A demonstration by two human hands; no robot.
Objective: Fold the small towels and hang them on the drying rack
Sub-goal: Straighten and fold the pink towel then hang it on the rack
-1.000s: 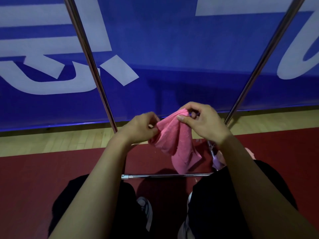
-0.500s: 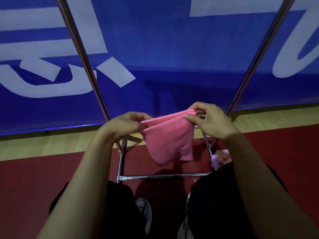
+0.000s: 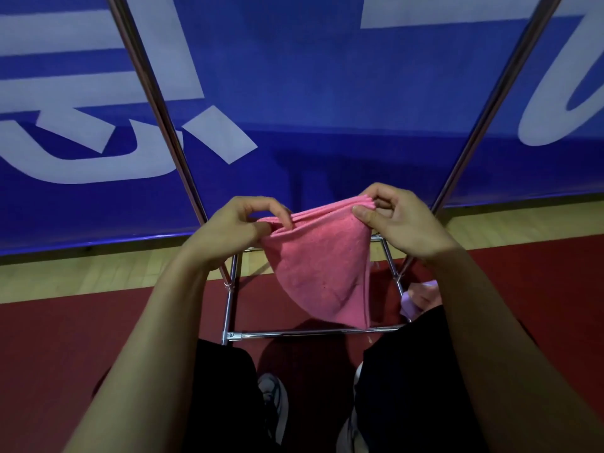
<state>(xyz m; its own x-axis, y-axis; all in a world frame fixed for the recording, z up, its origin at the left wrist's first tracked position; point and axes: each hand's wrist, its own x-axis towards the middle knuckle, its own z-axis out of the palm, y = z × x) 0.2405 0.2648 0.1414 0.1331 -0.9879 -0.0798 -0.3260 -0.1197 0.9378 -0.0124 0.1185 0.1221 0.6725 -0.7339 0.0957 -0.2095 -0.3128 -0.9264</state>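
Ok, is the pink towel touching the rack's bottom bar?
Cannot tell. In the head view the pink towel's lower corner overlaps the bottom bar, but depth is unclear.

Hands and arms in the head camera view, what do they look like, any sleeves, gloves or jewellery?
Both forearms are bare up to the frame's edge, with no sleeves in view. The left hand and right hand wear no gloves, and no rings, watch or wristband can be seen. Fingernails look short and unpainted.
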